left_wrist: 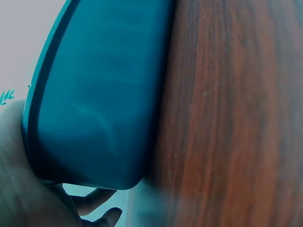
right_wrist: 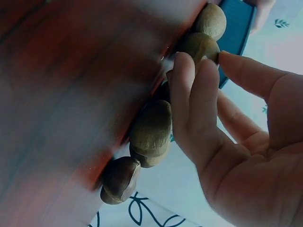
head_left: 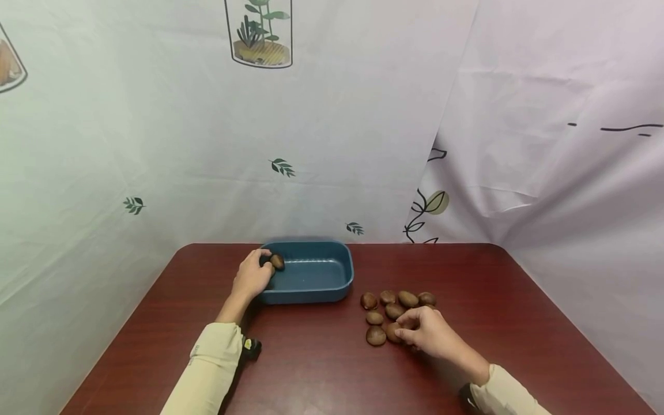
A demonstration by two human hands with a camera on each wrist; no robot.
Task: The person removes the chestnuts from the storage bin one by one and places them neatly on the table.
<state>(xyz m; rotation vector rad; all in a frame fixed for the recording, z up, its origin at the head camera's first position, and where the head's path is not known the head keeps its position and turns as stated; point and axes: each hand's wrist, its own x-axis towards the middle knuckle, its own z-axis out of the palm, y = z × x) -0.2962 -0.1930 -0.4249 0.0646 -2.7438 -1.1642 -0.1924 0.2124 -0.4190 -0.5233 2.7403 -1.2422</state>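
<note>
Dark red tabletop point(head_left: 321, 357), leaf-print sheets behind. Left hand point(head_left: 252, 278) pinching one chestnut point(head_left: 277, 261) over blue tray's point(head_left: 311, 275) left rim. Right hand point(head_left: 427, 331), fingers curling onto chestnut pile point(head_left: 394, 314) mid-table, grip unclear.

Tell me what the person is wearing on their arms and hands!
Both arms wear long, pale beige sleeves, the left sleeve and the right sleeve, ending at the wrists. The left hand and right hand are bare: no gloves or rings visible. A small dark device, with a yellow mark, sits by the left wrist.
</note>
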